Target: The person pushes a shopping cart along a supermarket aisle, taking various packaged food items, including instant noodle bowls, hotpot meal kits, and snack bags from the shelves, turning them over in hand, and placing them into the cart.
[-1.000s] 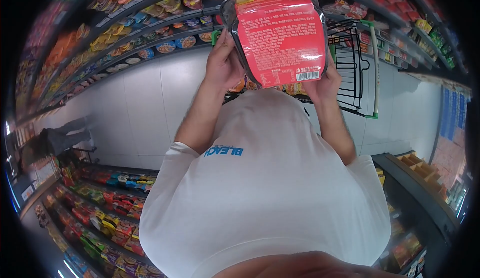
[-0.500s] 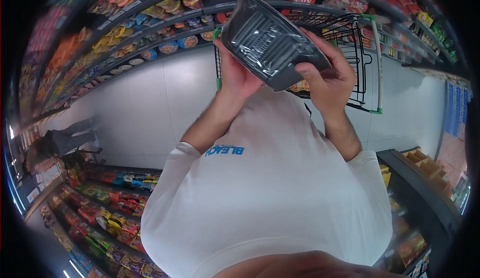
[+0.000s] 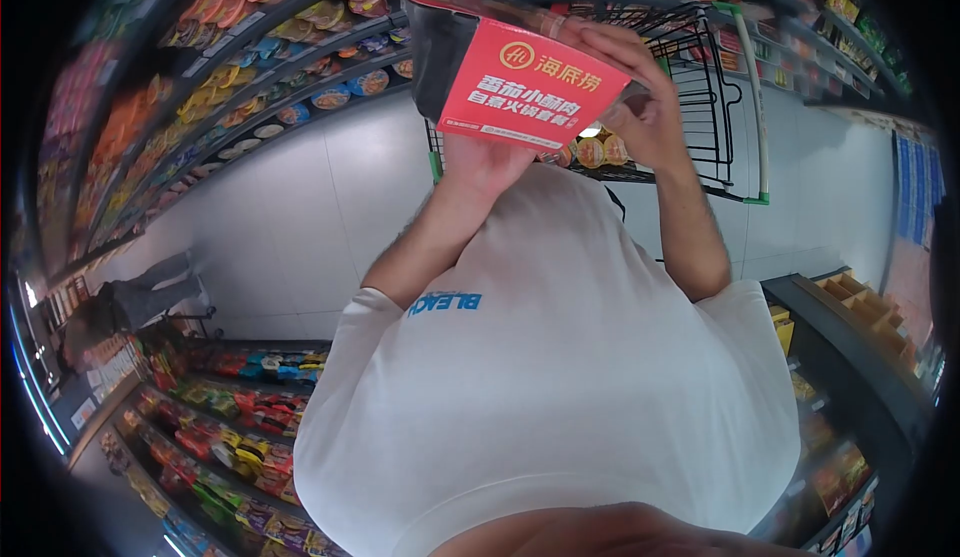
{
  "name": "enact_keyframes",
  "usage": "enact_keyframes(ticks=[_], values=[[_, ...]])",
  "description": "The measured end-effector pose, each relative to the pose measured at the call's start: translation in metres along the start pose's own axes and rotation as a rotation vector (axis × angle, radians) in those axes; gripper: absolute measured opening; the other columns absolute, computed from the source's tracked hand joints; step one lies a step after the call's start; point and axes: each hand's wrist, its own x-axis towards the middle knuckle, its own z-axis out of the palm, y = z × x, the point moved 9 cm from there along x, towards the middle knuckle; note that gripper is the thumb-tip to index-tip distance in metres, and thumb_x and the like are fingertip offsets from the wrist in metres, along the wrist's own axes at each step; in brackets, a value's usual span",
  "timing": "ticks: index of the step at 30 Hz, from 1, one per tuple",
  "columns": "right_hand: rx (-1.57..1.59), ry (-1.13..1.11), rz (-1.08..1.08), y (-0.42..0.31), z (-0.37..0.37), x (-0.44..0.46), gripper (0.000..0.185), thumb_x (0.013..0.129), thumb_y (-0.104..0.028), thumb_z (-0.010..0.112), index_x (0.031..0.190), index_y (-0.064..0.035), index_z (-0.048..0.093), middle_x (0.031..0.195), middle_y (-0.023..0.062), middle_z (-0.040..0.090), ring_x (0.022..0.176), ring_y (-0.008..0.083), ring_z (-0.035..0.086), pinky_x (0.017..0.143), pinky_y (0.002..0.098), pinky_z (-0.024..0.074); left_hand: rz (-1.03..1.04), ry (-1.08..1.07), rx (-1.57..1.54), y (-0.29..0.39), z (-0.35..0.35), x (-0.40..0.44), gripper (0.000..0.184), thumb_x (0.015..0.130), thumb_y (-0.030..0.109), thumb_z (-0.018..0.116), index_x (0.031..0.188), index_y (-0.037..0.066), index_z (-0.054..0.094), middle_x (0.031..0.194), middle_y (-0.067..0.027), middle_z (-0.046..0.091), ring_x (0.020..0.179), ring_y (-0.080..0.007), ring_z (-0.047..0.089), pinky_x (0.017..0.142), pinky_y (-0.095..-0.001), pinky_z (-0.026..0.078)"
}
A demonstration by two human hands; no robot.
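A food box (image 3: 530, 85) with a red printed sleeve and a black tray is held up at the top centre, tilted, with a red side bearing white and gold characters facing me. My left hand (image 3: 487, 162) supports it from below, its fingers mostly hidden behind the box. My right hand (image 3: 645, 92) grips the box's right end, fingers over the top edge. Behind the box stands a black wire shopping cart (image 3: 712, 107) with green corners, and round packaged cups (image 3: 602, 150) show inside it.
Curved shelves (image 3: 300, 67) of packaged food run across the top and left. More snack shelves (image 3: 230, 427) stand at the lower left. A person (image 3: 150, 292) is at the far left. A wooden compartment rack (image 3: 865, 307) is on the right, beside the tiled floor (image 3: 300, 227).
The box has turned in my hands, from its red text-covered face to its black tray underside and now to a red side. My right hand has shifted to its upper right edge.
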Motion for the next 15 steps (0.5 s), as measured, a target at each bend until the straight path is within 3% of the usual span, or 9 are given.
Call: enact_keyframes(ticks=[2, 4, 5, 6, 8, 9, 12, 13, 15], values=[[0.005, 0.036, -0.068, 0.001, -0.014, 0.005, 0.052, 0.082, -0.019, 0.074, 0.128, -0.0023, 0.057, 0.129, 0.0117, 0.057, 0.123, 0.0229, 0.052, 0.100, 0.0344, 0.0452, 0.031, 0.037, 0.053, 0.009, -0.005, 0.005, 0.055, 0.098, 0.046, 0.044, 0.136, 0.006, 0.047, 0.138, -0.0133, 0.052, 0.124, -0.0318, 0.053, 0.101, -0.0540, 0.044], [-0.107, 0.051, 0.027, 0.007, -0.029, 0.009, 0.049, 0.082, -0.018, 0.075, 0.126, -0.0019, 0.059, 0.122, 0.0111, 0.061, 0.114, 0.0191, 0.056, 0.094, 0.0315, 0.0470, 0.204, 0.212, 0.380, 0.033, -0.013, 0.003, 0.049, 0.100, 0.041, 0.039, 0.134, 0.006, 0.048, 0.137, -0.0126, 0.054, 0.128, -0.0295, 0.049, 0.103, -0.0562, 0.041], [-0.176, 0.028, 0.132, 0.004, -0.025, 0.013, 0.046, 0.089, -0.027, 0.069, 0.127, -0.0029, 0.057, 0.118, 0.0100, 0.062, 0.108, 0.0158, 0.057, 0.089, 0.0294, 0.0470, 0.219, 0.168, 0.313, 0.037, -0.007, 0.003, 0.066, 0.097, 0.057, 0.036, 0.140, 0.008, 0.042, 0.142, -0.0136, 0.048, 0.133, -0.0320, 0.044, 0.105, -0.0597, 0.037], [-0.180, 0.037, 0.136, -0.004, -0.019, 0.020, 0.046, 0.089, -0.027, 0.069, 0.127, -0.0029, 0.057, 0.118, 0.0100, 0.062, 0.108, 0.0158, 0.057, 0.089, 0.0294, 0.0470, 0.209, 0.171, 0.314, 0.033, -0.001, 0.002, 0.066, 0.097, 0.057, 0.036, 0.140, 0.008, 0.042, 0.142, -0.0136, 0.048, 0.133, -0.0320, 0.044, 0.105, -0.0597, 0.037], [-0.369, 0.008, 0.305, -0.002, -0.003, 0.035, 0.033, 0.086, -0.022, 0.072, 0.108, 0.0020, 0.067, 0.096, 0.0054, 0.064, 0.089, 0.0139, 0.060, 0.083, 0.0271, 0.0465, 0.023, 0.067, 0.387, 0.007, 0.016, 0.001, 0.086, 0.086, 0.076, 0.040, 0.146, 0.014, 0.034, 0.151, -0.0134, 0.034, 0.133, -0.0350, 0.042, 0.105, -0.0602, 0.038], [-0.507, -0.017, 0.279, -0.016, 0.007, 0.044, 0.030, 0.087, -0.024, 0.070, 0.107, -0.0011, 0.070, 0.097, 0.0058, 0.067, 0.088, 0.0148, 0.064, 0.081, 0.0265, 0.0480, -0.013, 0.109, 0.424, 0.002, 0.005, 0.003, 0.098, 0.078, 0.085, 0.038, 0.148, 0.018, 0.030, 0.153, -0.0129, 0.030, 0.135, -0.0381, 0.039, 0.103, -0.0651, 0.038], [-0.484, -0.171, 0.192, -0.034, 0.024, 0.060, 0.034, 0.093, -0.029, 0.064, 0.113, -0.0028, 0.068, 0.106, 0.0086, 0.069, 0.093, 0.0173, 0.066, 0.082, 0.0292, 0.0500, -0.086, 0.186, 0.230, -0.010, -0.014, 0.005, 0.092, 0.082, 0.081, 0.039, 0.148, 0.018, 0.031, 0.150, -0.0135, 0.034, 0.136, -0.0389, 0.038, 0.102, -0.0635, 0.040], [-0.342, -0.223, 0.312, -0.027, 0.023, 0.058, 0.041, 0.100, -0.036, 0.052, 0.123, -0.0034, 0.064, 0.114, 0.0117, 0.068, 0.103, 0.0191, 0.065, 0.090, 0.0309, 0.0484, -0.097, 0.160, 0.178, -0.010, -0.019, 0.006, 0.083, 0.087, 0.073, 0.042, 0.148, 0.017, 0.032, 0.149, -0.0140, 0.036, 0.136, -0.0386, 0.037, 0.101, -0.0629, 0.042], [-0.279, -0.143, 0.257, -0.032, 0.008, 0.060, 0.044, 0.101, -0.037, 0.047, 0.125, -0.0025, 0.061, 0.115, 0.0125, 0.068, 0.105, 0.0200, 0.064, 0.094, 0.0315, 0.0465, -0.152, 0.085, 0.069, -0.006, -0.034, 0.009, 0.079, 0.089, 0.067, 0.045, 0.148, 0.016, 0.032, 0.150, -0.0145, 0.034, 0.137, -0.0392, 0.036, 0.101, -0.0627, 0.041]])
